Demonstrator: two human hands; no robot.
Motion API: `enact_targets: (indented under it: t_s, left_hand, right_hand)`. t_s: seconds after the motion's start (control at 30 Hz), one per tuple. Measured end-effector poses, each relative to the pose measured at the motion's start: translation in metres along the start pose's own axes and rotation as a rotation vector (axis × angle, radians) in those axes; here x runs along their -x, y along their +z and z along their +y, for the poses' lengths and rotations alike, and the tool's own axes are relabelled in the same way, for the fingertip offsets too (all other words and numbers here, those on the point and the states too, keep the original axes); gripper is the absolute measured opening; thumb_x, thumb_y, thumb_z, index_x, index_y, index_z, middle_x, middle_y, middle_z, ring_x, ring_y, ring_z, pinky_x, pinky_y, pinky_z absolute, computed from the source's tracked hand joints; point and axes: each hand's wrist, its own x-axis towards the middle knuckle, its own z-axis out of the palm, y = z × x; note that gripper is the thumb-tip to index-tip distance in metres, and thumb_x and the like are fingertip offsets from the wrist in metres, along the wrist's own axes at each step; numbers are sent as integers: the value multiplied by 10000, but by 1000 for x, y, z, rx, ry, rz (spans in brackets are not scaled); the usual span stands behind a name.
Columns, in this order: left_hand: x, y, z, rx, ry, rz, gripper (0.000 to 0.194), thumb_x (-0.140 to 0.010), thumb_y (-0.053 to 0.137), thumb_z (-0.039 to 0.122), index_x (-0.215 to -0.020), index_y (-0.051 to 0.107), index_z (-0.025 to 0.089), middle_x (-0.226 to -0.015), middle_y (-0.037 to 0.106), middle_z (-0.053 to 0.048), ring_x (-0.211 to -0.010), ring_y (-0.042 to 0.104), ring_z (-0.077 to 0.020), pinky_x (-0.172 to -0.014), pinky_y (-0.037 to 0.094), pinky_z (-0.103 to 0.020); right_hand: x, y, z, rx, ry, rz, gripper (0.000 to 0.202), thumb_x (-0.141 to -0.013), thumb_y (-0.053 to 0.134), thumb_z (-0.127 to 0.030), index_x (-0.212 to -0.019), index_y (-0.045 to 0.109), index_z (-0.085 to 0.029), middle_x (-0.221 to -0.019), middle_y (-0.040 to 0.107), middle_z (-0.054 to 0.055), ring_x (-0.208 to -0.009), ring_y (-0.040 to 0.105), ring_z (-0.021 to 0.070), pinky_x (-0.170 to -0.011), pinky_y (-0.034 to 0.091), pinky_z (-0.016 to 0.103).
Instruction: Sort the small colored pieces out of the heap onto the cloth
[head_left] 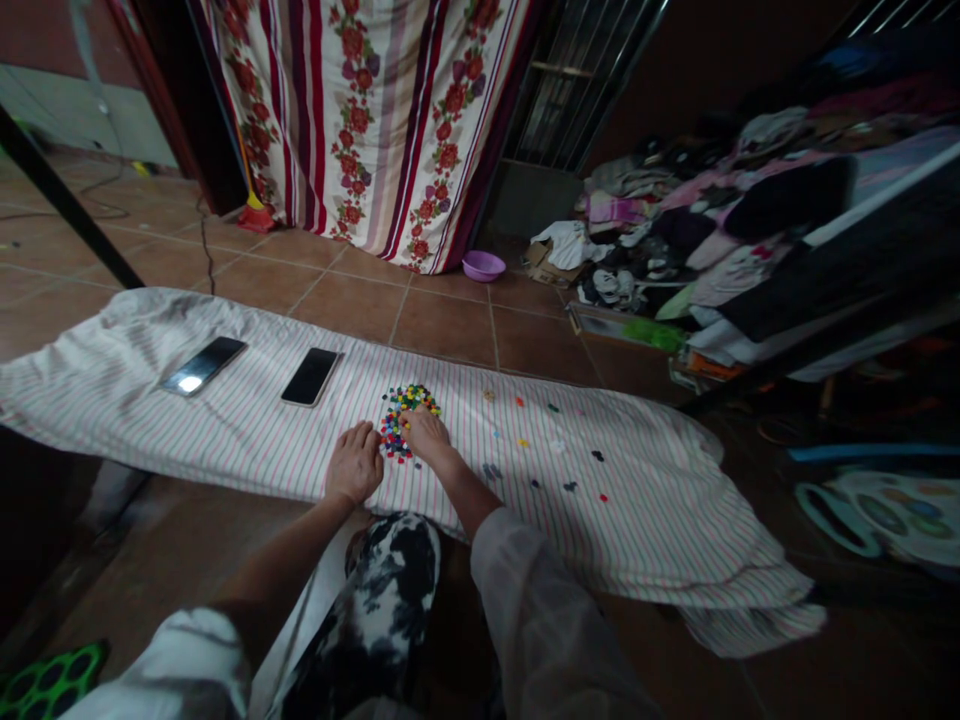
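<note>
A pile of small colored pieces [409, 397], like beads or buttons, lies on a striped cloth [450, 490]. My right hand [427, 434] reaches over the pile, its fingers drawn together among the pieces; whatever they pinch is hidden. Just left of the pile, my left hand [355, 462] rests on the cloth with its fingers curled under, and what they may hold is out of sight. To the right, small single-color groups sit apart: orange-red pieces [520, 402], yellow pieces [523, 442], white pieces [557, 446], black pieces [598, 456] and a red piece [604, 497].
Two phones, a left phone [217, 358] and a right phone [311, 377], lie on the cloth's left part. Beyond are a purple bowl [484, 265], a floral curtain [390, 130] and a heap of clothes [697, 220]. A plastic chair [892, 515] stands at right.
</note>
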Motion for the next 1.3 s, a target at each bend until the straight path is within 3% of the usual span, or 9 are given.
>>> enact_targets:
  t_s: [0.4,0.7,0.83,1.0,1.1,1.2,1.3]
  left_hand:
    - [0,-1,1,-9,-4,-7,245,-833,432,181,-1031,576,179,-1246,573,-138,-1234,476,-278,-1032,393,-448]
    - [-1,-1,1,-9,-6,-15,234,-827,438,175,-1020,570,181,-1254,572,-133,-1240,477,-277,-1035,392,-446]
    - [-1,0,0,-21,0,-15,236,-831,436,180,-1026,569,173,-1253,573,-137,-1234,481,-278,-1034,393,-438]
    - [-1,1,-1,-41,11,-9,241,-834,434,181,-1032,569,166,-1244,577,-134,-1232,484,-282,-1030,393,-429]
    - [0,1,-2,-39,14,-1,239,-830,436,180,-1029,569,166,-1232,580,-135,-1219,494,-281,-1020,400,-428]
    - [0,0,-1,-27,17,6,230,-828,437,179,-1014,571,171,-1219,585,-134,-1210,503,-275,-1017,403,-427]
    - [-1,0,-1,-21,18,2,224,-828,439,182,-1008,573,172,-1206,594,-135,-1197,512,-275,-1006,413,-428]
  right_hand:
    - [-5,-6,-1,33,-27,-34,249,-883,511,-226,-1060,681,-268,-1126,586,67,-1019,586,181,-856,430,279]
    - [-2,7,9,-160,-69,112,218,-900,500,-267,-1029,674,-245,-1057,643,38,-961,605,146,-840,433,229]
    - [-3,17,12,-509,-47,170,203,-864,515,-228,-997,668,-222,-978,695,11,-919,631,133,-814,468,227]
    - [-1,28,10,-1308,169,102,231,-809,609,-323,-981,634,-170,-824,705,20,-731,649,127,-603,470,203]
    - [2,31,11,-1738,162,76,244,-696,745,-288,-877,641,-162,-801,708,30,-720,650,122,-576,457,190]
    - [7,32,13,-1938,141,11,235,-638,792,-193,-827,655,-168,-816,717,37,-762,665,129,-594,485,191]
    - [12,34,16,-1991,133,0,204,-642,783,-145,-801,660,-182,-838,722,29,-817,679,142,-656,526,207]
